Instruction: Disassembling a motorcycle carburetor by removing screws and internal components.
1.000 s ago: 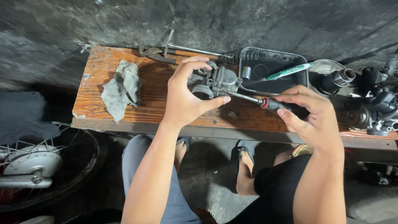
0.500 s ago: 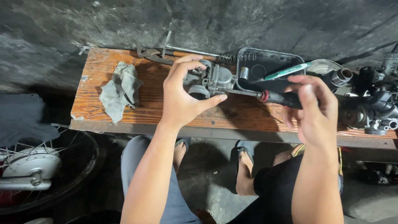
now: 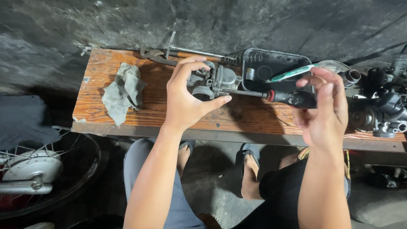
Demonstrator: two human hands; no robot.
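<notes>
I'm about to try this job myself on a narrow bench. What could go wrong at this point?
1. The left hand holds the carburetor up off the wooden bench; a hard push might twist it out of that grip.
2. The right hand holds the screwdriver only by its fingertips, so the tip could slip off toward the left thumb.
3. The bench is narrow, so a loosened part could roll off to the floor.

Dim overall, lit softly from above. Brightest on the wooden bench (image 3: 106,101); deep shadow beneath its front edge and at the right end. Sharp at centre, slightly stretched towards frame corners. No glare.
</notes>
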